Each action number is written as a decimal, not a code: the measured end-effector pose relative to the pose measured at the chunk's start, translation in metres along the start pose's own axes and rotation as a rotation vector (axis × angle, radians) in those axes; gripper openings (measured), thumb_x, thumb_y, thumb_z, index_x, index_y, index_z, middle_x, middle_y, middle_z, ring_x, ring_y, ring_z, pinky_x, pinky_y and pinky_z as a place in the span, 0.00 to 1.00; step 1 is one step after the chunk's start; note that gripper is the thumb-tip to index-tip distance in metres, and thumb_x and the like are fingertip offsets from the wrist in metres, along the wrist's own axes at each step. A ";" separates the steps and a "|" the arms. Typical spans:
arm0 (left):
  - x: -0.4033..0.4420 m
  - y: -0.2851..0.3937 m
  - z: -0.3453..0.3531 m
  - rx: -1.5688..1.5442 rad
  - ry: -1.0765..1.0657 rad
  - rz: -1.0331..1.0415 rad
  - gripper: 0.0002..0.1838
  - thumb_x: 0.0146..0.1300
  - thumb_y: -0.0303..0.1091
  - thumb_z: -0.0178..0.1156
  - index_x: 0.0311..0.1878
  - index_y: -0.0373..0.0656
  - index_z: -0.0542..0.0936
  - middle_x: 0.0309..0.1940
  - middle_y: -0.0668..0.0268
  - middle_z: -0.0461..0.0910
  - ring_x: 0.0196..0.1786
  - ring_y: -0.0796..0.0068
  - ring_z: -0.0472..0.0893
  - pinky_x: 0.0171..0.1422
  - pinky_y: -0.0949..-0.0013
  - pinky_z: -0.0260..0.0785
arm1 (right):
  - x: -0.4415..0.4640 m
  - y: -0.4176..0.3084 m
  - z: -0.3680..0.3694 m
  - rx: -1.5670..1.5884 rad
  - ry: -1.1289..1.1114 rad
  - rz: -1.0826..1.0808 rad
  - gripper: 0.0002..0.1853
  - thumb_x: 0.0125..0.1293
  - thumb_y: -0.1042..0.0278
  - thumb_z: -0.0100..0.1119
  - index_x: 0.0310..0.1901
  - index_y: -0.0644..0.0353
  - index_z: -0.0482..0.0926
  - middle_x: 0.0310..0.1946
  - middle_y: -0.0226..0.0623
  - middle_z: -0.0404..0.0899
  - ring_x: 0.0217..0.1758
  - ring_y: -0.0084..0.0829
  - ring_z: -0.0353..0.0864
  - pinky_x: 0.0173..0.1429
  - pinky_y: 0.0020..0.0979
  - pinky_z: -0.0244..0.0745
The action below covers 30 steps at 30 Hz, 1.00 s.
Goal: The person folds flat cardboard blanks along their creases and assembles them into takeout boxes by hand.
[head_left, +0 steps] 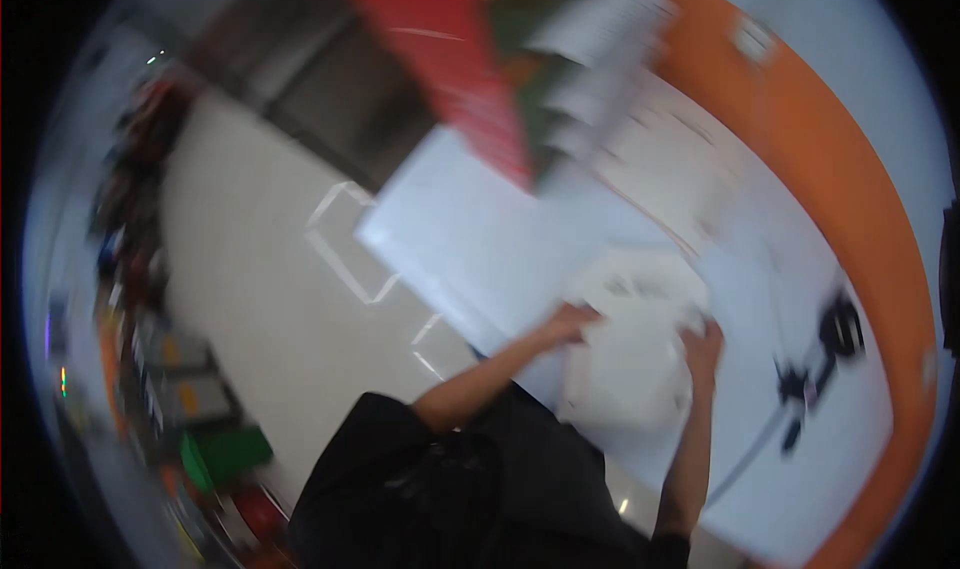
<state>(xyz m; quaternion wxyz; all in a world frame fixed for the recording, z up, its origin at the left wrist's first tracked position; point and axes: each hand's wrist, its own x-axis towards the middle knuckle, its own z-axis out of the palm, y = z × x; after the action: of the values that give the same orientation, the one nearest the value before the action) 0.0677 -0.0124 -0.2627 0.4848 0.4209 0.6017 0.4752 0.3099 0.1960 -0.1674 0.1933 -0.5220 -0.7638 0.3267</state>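
Note:
A white, panel-like object (630,359) with cut-off corners lies on the white table in front of me. Dark marks show near its far end, too blurred to read, and its exact kind is unclear. My left hand (568,327) grips its left edge with the fingers closed. On the opposite edge, my right hand (704,347) is closed too, the thumb side turned inward over the object.
The white table (480,239) runs along an orange and white wall (850,159). A black device with a cable (840,329) rests at the right. Tall red boards (450,69) and white sheets (600,59) stand at the far end. A green bin (228,456) is on the floor at left.

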 end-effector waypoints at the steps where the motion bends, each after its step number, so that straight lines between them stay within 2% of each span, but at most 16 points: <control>1: 0.005 0.018 0.009 -0.592 0.194 -0.327 0.22 0.66 0.42 0.72 0.58 0.38 0.85 0.52 0.62 0.87 0.48 0.70 0.86 0.47 0.62 0.83 | 0.001 -0.007 0.007 0.090 -0.024 -0.045 0.25 0.53 0.73 0.69 0.54 0.74 0.81 0.45 0.50 0.86 0.47 0.42 0.84 0.55 0.40 0.79; 2: 0.006 0.019 0.003 -0.580 0.124 -0.409 0.27 0.69 0.44 0.70 0.65 0.39 0.81 0.56 0.61 0.84 0.54 0.69 0.84 0.50 0.60 0.83 | 0.006 -0.010 0.018 0.118 -0.045 0.025 0.20 0.53 0.75 0.67 0.48 0.73 0.81 0.42 0.50 0.85 0.43 0.43 0.84 0.53 0.39 0.79; 3: 0.014 0.013 0.007 -0.441 0.121 -0.379 0.27 0.69 0.45 0.69 0.64 0.37 0.82 0.52 0.59 0.85 0.49 0.70 0.85 0.47 0.61 0.82 | 0.005 -0.021 0.020 -0.117 0.000 -0.022 0.14 0.55 0.76 0.65 0.43 0.72 0.80 0.38 0.49 0.82 0.40 0.47 0.82 0.51 0.40 0.79; 5: 0.000 0.081 -0.006 -0.381 0.182 -0.531 0.22 0.66 0.45 0.69 0.48 0.31 0.87 0.32 0.59 0.85 0.26 0.71 0.82 0.33 0.67 0.78 | 0.001 -0.033 0.044 -0.396 0.055 -0.119 0.11 0.55 0.77 0.63 0.40 0.71 0.78 0.37 0.49 0.79 0.41 0.51 0.80 0.51 0.43 0.78; 9: -0.004 0.072 0.000 -0.434 0.248 -0.513 0.20 0.64 0.43 0.70 0.42 0.30 0.87 0.28 0.61 0.84 0.21 0.74 0.78 0.26 0.69 0.71 | -0.027 -0.035 0.064 -0.531 0.094 -0.205 0.15 0.57 0.74 0.63 0.46 0.71 0.77 0.44 0.53 0.76 0.49 0.55 0.78 0.58 0.48 0.75; 12: 0.000 0.072 0.001 -0.390 0.216 -0.573 0.22 0.65 0.43 0.70 0.52 0.32 0.85 0.33 0.62 0.86 0.29 0.74 0.83 0.30 0.67 0.77 | -0.056 -0.078 0.066 -0.553 0.077 -0.238 0.23 0.58 0.71 0.63 0.54 0.73 0.75 0.54 0.59 0.75 0.59 0.60 0.74 0.66 0.52 0.71; 15: 0.004 0.051 0.005 -0.372 0.180 -0.269 0.28 0.63 0.41 0.72 0.65 0.40 0.80 0.52 0.62 0.85 0.50 0.69 0.83 0.48 0.62 0.80 | -0.066 -0.051 0.103 -0.477 0.122 -0.336 0.31 0.59 0.68 0.61 0.63 0.76 0.71 0.63 0.63 0.72 0.69 0.64 0.68 0.75 0.56 0.63; 18: -0.003 -0.009 -0.007 0.525 -0.107 0.032 0.37 0.54 0.39 0.77 0.69 0.45 0.78 0.65 0.59 0.79 0.64 0.58 0.79 0.67 0.58 0.73 | -0.067 -0.038 0.097 -0.342 0.076 -0.153 0.30 0.59 0.67 0.61 0.62 0.76 0.74 0.68 0.63 0.71 0.76 0.61 0.64 0.80 0.52 0.60; 19: -0.002 -0.020 -0.008 0.613 -0.176 -0.017 0.40 0.51 0.39 0.78 0.70 0.47 0.77 0.70 0.58 0.77 0.69 0.55 0.77 0.73 0.57 0.70 | -0.066 -0.027 0.091 -0.314 0.180 -0.320 0.28 0.58 0.67 0.62 0.60 0.74 0.75 0.62 0.61 0.75 0.70 0.61 0.70 0.74 0.53 0.67; 20: -0.010 0.012 -0.014 0.715 -0.139 0.093 0.36 0.50 0.24 0.74 0.67 0.44 0.80 0.65 0.57 0.80 0.65 0.61 0.79 0.69 0.54 0.77 | -0.070 -0.042 0.073 -0.395 0.183 -0.339 0.26 0.59 0.66 0.63 0.58 0.72 0.76 0.58 0.61 0.77 0.63 0.61 0.74 0.67 0.54 0.73; 22: -0.021 0.068 -0.008 -0.436 0.103 -0.499 0.26 0.67 0.47 0.67 0.64 0.45 0.80 0.61 0.66 0.80 0.64 0.69 0.76 0.69 0.48 0.68 | -0.070 -0.036 0.059 -0.203 0.268 -0.277 0.25 0.58 0.69 0.64 0.57 0.70 0.76 0.54 0.57 0.77 0.57 0.57 0.76 0.60 0.52 0.76; 23: -0.019 0.086 -0.003 -0.442 0.158 -0.570 0.27 0.67 0.47 0.69 0.65 0.43 0.80 0.60 0.66 0.81 0.64 0.70 0.76 0.67 0.50 0.69 | -0.070 -0.041 0.047 -0.182 0.219 -0.149 0.22 0.57 0.71 0.64 0.54 0.68 0.76 0.50 0.54 0.77 0.54 0.55 0.77 0.57 0.51 0.77; 24: -0.014 0.098 0.004 -0.404 0.183 -0.616 0.27 0.67 0.45 0.69 0.65 0.42 0.79 0.58 0.66 0.82 0.61 0.71 0.77 0.63 0.55 0.70 | -0.066 -0.029 0.045 -0.216 0.172 -0.112 0.23 0.60 0.71 0.63 0.57 0.68 0.76 0.58 0.61 0.76 0.61 0.58 0.76 0.62 0.51 0.77; 25: -0.016 0.095 0.003 -0.404 0.168 -0.602 0.26 0.68 0.42 0.69 0.64 0.40 0.79 0.55 0.67 0.83 0.57 0.72 0.80 0.57 0.63 0.71 | -0.067 -0.035 0.033 -0.123 0.162 -0.104 0.22 0.61 0.71 0.63 0.57 0.67 0.77 0.56 0.58 0.78 0.60 0.56 0.78 0.61 0.51 0.77; 27: -0.011 0.079 -0.003 -0.466 0.116 -0.571 0.24 0.68 0.40 0.70 0.63 0.39 0.80 0.50 0.67 0.84 0.51 0.73 0.81 0.51 0.64 0.73 | -0.055 -0.031 0.010 -0.029 0.067 0.003 0.21 0.63 0.71 0.62 0.57 0.66 0.77 0.55 0.56 0.79 0.58 0.55 0.80 0.62 0.50 0.77; 30: -0.011 0.090 0.007 -0.503 0.143 -0.591 0.22 0.69 0.40 0.69 0.62 0.41 0.80 0.48 0.70 0.84 0.46 0.79 0.80 0.40 0.73 0.67 | -0.041 -0.025 -0.015 0.081 0.013 0.051 0.18 0.65 0.72 0.62 0.56 0.64 0.79 0.53 0.51 0.82 0.54 0.52 0.83 0.63 0.47 0.77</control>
<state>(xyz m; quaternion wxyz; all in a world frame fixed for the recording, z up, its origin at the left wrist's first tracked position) 0.0808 -0.0048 -0.1728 0.6455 0.0632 0.5940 0.4758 0.3183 0.1570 -0.1372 0.2109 -0.5353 -0.7352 0.3585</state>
